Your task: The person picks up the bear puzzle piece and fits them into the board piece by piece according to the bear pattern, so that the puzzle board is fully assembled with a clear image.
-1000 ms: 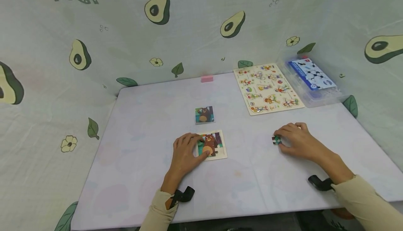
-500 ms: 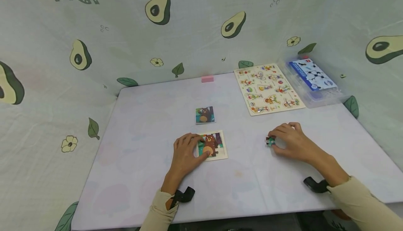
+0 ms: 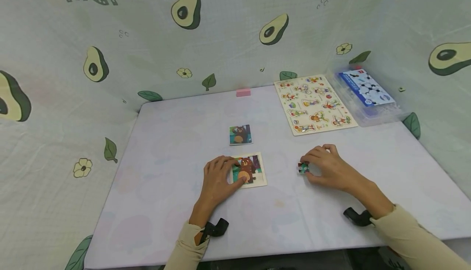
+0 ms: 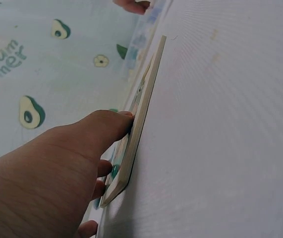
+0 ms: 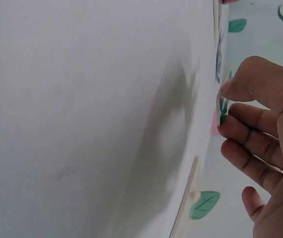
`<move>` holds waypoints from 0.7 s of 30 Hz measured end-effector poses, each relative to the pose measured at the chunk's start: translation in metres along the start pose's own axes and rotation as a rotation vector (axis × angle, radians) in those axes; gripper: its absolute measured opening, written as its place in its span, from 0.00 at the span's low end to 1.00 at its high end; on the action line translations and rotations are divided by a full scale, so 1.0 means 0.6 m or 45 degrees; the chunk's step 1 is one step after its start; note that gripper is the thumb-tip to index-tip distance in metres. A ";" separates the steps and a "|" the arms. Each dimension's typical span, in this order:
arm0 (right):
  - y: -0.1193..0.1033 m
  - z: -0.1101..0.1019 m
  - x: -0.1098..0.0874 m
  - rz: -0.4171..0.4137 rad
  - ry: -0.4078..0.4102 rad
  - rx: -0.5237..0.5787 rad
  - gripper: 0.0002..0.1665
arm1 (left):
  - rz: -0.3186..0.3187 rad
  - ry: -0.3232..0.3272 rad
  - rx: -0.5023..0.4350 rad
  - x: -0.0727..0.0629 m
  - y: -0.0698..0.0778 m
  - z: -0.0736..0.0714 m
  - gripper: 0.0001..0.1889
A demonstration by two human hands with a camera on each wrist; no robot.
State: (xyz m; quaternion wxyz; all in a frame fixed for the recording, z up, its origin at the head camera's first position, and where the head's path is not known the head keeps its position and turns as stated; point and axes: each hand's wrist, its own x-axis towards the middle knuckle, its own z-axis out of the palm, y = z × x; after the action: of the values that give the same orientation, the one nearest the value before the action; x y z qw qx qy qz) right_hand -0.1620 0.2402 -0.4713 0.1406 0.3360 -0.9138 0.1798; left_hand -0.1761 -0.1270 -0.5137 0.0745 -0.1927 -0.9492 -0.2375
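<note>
A small wooden jigsaw puzzle point(image 3: 247, 168) with a brown bear lies on the table in a pale frame, pale wood showing at its lower right. My left hand point(image 3: 220, 178) rests on its left part, thumb low on the picture and fingertips near the top left. In the left wrist view the thumb presses the face of the puzzle point(image 4: 140, 106). To the right, my right hand point(image 3: 327, 168) pinches a green and dark puzzle piece point(image 3: 303, 168) between thumb and fingers. In the right wrist view this puzzle piece point(image 5: 222, 106) appears edge-on, held off the table.
Behind the puzzle lies a small bear picture card point(image 3: 241, 135). A pink block point(image 3: 243, 92) sits at the back edge. At the back right are a wooden board with figures point(image 3: 315, 104) and a clear plastic box point(image 3: 379, 117) bearing a blue-and-white booklet point(image 3: 366, 87).
My right hand has moved left across the table with the puzzle piece, toward the bear puzzle. My left hand stays in place on the puzzle.
</note>
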 end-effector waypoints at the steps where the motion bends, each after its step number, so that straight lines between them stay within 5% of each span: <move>1: -0.002 0.001 0.002 -0.008 -0.003 -0.001 0.17 | 0.001 0.002 -0.005 0.000 0.000 0.000 0.28; 21: -0.036 0.024 0.040 -0.104 -0.028 0.035 0.17 | 0.021 0.015 0.003 -0.001 -0.004 0.001 0.29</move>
State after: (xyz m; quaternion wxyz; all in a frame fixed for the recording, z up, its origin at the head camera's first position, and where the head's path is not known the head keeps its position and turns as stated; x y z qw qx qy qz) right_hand -0.1674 0.2051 -0.4701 0.1333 0.3769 -0.8982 0.1826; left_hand -0.1764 -0.1289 -0.5156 0.0822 -0.1992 -0.9474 -0.2368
